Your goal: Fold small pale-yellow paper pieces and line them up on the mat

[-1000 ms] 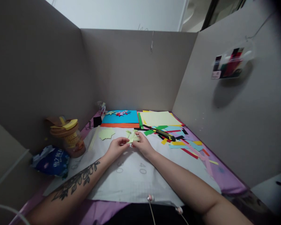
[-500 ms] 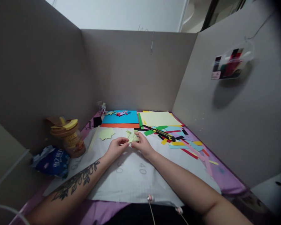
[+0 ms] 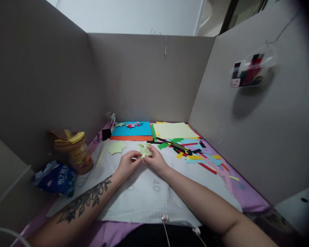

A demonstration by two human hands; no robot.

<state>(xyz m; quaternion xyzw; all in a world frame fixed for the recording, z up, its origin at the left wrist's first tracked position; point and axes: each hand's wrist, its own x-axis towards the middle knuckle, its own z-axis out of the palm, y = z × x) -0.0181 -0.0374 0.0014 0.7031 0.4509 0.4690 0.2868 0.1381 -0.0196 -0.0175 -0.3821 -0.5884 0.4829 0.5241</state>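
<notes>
Between my two hands is a small folded piece of pale green paper [image 3: 145, 150], its flaps standing up past my fingertips. My left hand [image 3: 130, 160] pinches its lower left side. On the right edge, my right hand [image 3: 156, 157] grips it with thumb and forefinger. Both hands are closed and nearly touch each other over the white mat [image 3: 141, 199]. A pale green paper with a jagged, star-like edge [image 3: 116, 148] lies flat to the left of my hands. My fingers hide part of the folded paper.
A utility knife [image 3: 179, 147] lies among scattered colored paper strips [image 3: 201, 157] at right. Behind are a blue sheet [image 3: 128, 131] bearing small paper stars [image 3: 131, 125] and a stack of pale sheets [image 3: 173, 130]. A brown cup [image 3: 78, 154] and blue packet [image 3: 55, 180] stand left.
The folded paper has turned slightly in my fingers, and its flaps look a little differently angled. Both hands keep their grip in about the same place.
</notes>
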